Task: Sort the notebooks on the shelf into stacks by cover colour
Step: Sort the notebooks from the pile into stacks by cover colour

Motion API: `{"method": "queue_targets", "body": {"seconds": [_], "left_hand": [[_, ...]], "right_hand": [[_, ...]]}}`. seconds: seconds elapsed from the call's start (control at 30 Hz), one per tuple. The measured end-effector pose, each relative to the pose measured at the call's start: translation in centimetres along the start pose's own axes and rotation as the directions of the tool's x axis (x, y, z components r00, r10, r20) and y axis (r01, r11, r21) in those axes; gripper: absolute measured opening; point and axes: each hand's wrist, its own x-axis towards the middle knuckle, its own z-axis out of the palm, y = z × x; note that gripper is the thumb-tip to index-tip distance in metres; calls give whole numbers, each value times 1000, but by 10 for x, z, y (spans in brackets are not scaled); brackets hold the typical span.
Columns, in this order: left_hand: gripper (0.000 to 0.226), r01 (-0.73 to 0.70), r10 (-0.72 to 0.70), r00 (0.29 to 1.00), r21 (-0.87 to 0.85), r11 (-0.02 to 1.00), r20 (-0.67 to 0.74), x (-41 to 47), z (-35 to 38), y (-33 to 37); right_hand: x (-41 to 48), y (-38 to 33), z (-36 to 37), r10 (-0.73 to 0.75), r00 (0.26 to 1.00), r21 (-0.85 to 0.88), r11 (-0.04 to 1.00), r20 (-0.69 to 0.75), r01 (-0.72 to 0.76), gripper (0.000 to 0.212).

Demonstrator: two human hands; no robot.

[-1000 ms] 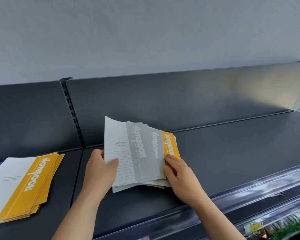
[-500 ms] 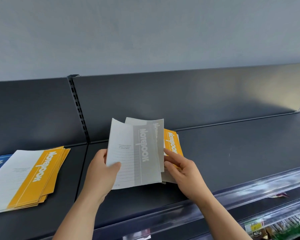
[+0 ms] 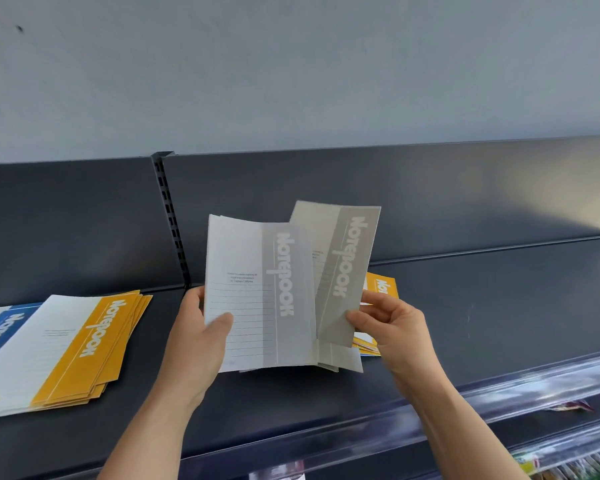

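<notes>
Gathering greys above the shelf (image 3: 482,323) — one bundle.
My left hand (image 3: 194,341) grips the grey notebooks (image 3: 257,299), my right hand (image 3: 392,327) pinches a tilted grey notebook (image 3: 340,258) by its corner; I'd square them together, then set them well apart from the yellow stack (image 3: 94,344).

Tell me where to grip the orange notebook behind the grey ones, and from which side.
Pinch the orange notebook at its far right corner, coming from the right: it lies flat on the shelf, and the grey notebooks cover all but that strip.
</notes>
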Motion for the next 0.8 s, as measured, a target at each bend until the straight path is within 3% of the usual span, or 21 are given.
{"method": "queue_targets", "body": {"seconds": [0.23,0.37,0.67,0.8], "left_hand": [[24,89,-89,993,3,996,74,1,6,-4],[22,116,-116,991,-3,993,69,2,4,-8],[27,46,-41,989,30,999,-144,-9,-36,-17],[31,1,4,985,27,1000,-173,-17,-73,-18]], "right_hand": [[2,10,6,123,988,-156,982,91,-108,31],[-4,4,19,136,980,-161,981,146,-112,29],[-22,-8,78,-82,959,-211,967,272,142,24],[-32,-8,117,-130,942,-242,947,310,211,34]]}}
